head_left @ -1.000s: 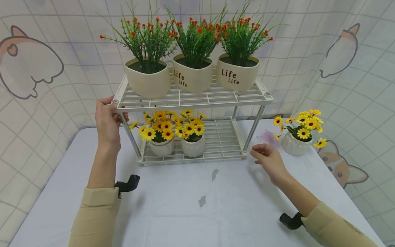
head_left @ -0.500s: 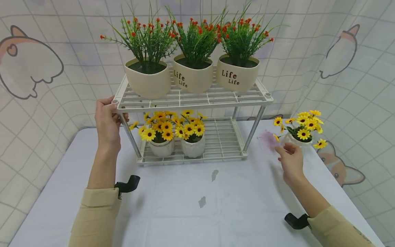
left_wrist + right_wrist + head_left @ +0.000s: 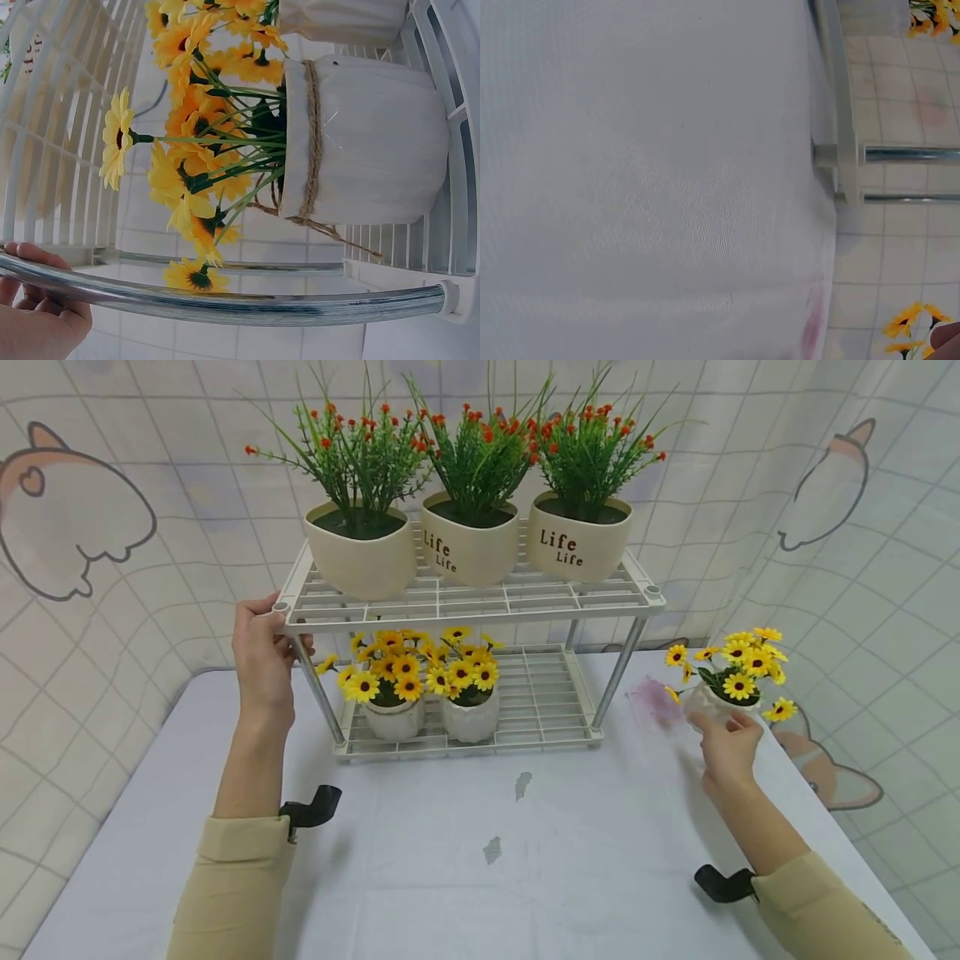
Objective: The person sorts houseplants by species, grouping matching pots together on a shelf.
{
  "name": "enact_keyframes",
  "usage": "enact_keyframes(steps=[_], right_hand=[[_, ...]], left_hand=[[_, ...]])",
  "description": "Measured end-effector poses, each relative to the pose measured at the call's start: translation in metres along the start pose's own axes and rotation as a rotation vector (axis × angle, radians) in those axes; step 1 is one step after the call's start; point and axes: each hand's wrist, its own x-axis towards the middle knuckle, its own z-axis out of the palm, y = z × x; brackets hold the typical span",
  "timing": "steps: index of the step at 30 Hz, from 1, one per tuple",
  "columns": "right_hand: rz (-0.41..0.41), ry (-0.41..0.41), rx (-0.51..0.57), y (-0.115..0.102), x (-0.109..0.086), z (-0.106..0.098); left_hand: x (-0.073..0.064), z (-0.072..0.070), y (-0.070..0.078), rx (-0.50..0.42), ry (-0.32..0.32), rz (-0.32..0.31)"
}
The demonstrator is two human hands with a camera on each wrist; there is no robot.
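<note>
My left hand (image 3: 264,660) grips the upper left front corner of the white wire rack (image 3: 468,747), its fingers curled round the metal post (image 3: 247,300). On the right, my right hand (image 3: 729,747) is at the front of a white pot (image 3: 705,700) of yellow artificial daisies (image 3: 738,664). Its thumb and fingers stand apart and overlap the pot, whose lower part is hidden behind them. Two similar white pots with yellow flowers, one on the left (image 3: 393,722) and one beside it (image 3: 471,718), stand on the rack's lower shelf. Twine circles the nearer pot (image 3: 375,142) in the left wrist view.
Three cream pots, at left (image 3: 360,560), middle (image 3: 468,552) and right (image 3: 577,547), stand on the top shelf with red-flowered plants. The right part of the lower shelf (image 3: 540,693) is bare. White cloth (image 3: 420,877) covers the table; a patterned curtain hangs behind.
My right hand has moved right from beside the rack's lower right corner to the front of the flower pot, its thumb and fingers spreading. The left hand, rack and pots have stayed put.
</note>
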Motion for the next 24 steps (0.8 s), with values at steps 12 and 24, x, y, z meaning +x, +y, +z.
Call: enact_keyframes(steps=[12,24], right_hand=[[0.000,0.031,0.010,-0.005,0.009,-0.008],[-0.140,0.039,0.079,-0.008,0.034,-0.009]], left_hand=[[0.000,-0.001,0.000,-0.004,0.000,-0.006],[0.000,-0.001,-0.001,0.005,-0.002,-0.006]])
